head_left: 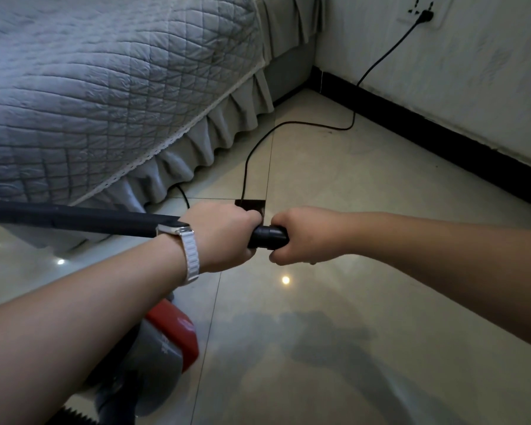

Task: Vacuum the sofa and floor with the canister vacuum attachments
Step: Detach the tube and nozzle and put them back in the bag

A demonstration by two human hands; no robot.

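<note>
Both hands meet at mid-frame over the tiled floor (334,317). My left hand (224,237), with a white watch on the wrist, grips the near end of a long black wand (74,217) that runs off to the left. My right hand (301,236) grips a short black tube piece (269,237) that shows between the two fists. Whether the tube and wand are joined is hidden by my fingers. The red and grey canister vacuum (166,342) sits on the floor under my left forearm. The sofa (105,87), under a grey quilted cover with a ruffled skirt, fills the upper left.
A black power cord (353,118) runs from a wall socket (423,15) at the top right down across the floor towards my hands. A black skirting board (442,133) lines the white wall on the right. A ribbed hose (74,417) shows at the bottom edge.
</note>
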